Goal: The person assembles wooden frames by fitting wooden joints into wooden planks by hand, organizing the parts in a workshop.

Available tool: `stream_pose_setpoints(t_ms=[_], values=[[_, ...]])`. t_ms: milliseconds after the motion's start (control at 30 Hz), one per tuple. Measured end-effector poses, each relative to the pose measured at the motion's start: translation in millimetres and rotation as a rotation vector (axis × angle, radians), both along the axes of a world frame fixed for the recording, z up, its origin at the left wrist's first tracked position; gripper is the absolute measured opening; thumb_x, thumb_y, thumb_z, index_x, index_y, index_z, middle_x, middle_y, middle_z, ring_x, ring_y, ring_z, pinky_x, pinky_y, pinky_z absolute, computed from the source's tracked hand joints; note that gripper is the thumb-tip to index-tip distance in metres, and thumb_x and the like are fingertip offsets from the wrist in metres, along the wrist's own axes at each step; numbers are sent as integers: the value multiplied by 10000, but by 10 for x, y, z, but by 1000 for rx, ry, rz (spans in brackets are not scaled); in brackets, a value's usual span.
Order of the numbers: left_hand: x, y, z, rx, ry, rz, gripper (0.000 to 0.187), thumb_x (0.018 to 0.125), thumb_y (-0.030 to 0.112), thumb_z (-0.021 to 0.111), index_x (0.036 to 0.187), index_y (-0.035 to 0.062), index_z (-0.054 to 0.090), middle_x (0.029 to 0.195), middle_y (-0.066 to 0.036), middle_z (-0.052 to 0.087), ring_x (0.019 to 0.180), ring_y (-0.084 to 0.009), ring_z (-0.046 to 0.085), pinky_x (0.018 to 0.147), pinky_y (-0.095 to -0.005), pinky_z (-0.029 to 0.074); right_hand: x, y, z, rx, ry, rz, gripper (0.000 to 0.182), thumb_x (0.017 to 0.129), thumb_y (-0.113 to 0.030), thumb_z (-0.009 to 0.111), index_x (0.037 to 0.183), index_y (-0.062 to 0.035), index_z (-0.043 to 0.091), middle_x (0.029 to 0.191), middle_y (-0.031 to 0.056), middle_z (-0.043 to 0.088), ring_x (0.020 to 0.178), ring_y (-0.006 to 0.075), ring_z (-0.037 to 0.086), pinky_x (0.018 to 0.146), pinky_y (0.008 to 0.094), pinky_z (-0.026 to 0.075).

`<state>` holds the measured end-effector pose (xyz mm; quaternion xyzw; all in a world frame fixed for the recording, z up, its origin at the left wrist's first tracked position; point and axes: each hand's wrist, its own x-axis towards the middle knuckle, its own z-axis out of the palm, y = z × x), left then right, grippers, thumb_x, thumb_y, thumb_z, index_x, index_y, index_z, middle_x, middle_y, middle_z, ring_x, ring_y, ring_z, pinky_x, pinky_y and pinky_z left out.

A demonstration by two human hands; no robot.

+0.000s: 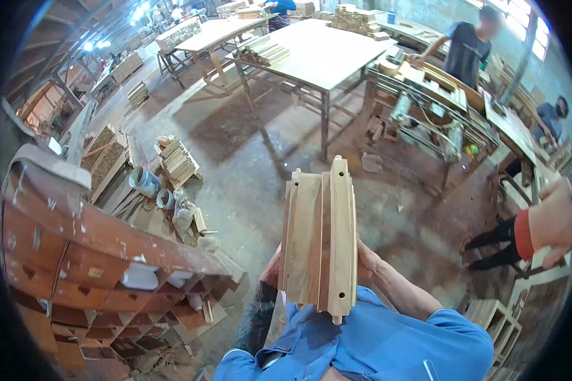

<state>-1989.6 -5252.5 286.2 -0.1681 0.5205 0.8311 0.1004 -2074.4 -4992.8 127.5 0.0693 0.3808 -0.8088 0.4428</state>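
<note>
In front of my chest is a bundle of pale wooden pieces (306, 238), its long sides pointing away from me. The piece on the right stands higher, with a round hole near each end and small rounded pegs at its tips. My left hand (271, 268) grips the bundle's left side, and most of its fingers are hidden behind the wood. From the other side my right hand (366, 259) presses against it, fingers also largely hidden underneath.
A brown cabinet (102, 244) with open compartments stands at my left, near buckets (145, 182) and stacked wood (177, 160). Ahead is a large pale-topped table (318, 54). On the right are a machine bench (426, 120), a person in a dark shirt (467, 54) and another in dark trousers (511, 238).
</note>
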Motion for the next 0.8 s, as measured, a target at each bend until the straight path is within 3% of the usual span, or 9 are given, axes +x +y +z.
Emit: stream_pose_setpoints(t_ms=[233,367,467,733,800], values=[[-2410,-1510,33,-11,38,16,575,1002,468,449,1458,124,384,1402,-78,478,1246,-191,490,1037,-380,407,-2237,-1498,-132,-1,100,42,887,862,-750,403,1502,-139,326,1523,118,356,1377,284,376,1088,508,374],[-3659,-2242,272,-9,30,-12,579,1002,471,447,1461,124,381,1406,-79,476,1251,-192,488,1042,-381,405,-3223,-2251,195,40,139,-165,892,854,-746,448,1492,-131,348,1513,133,367,1362,299,389,1095,531,343],[-4659,-2685,382,-34,4,-66,582,1003,474,445,1463,124,380,1409,-79,474,1254,-192,486,1045,-382,403,-4094,-2744,365,90,60,-191,1015,746,-812,530,1474,-121,381,1501,131,386,1358,304,388,1092,546,335],[-7484,-3641,269,-97,8,-128,589,1003,481,442,1468,125,376,1416,-81,470,1263,-193,481,1053,-384,397,-6869,-3774,206,23,73,-251,997,759,-793,540,1470,-112,384,1496,134,394,1347,304,406,1097,537,335],[-6816,-4914,-15,-126,-15,-170,591,1003,482,441,1469,125,375,1418,-82,469,1265,-194,480,1056,-385,396,-7444,-4042,120,-34,104,-308,940,805,-757,524,1473,-112,379,1489,128,402,1341,295,413,1100,516,342]])
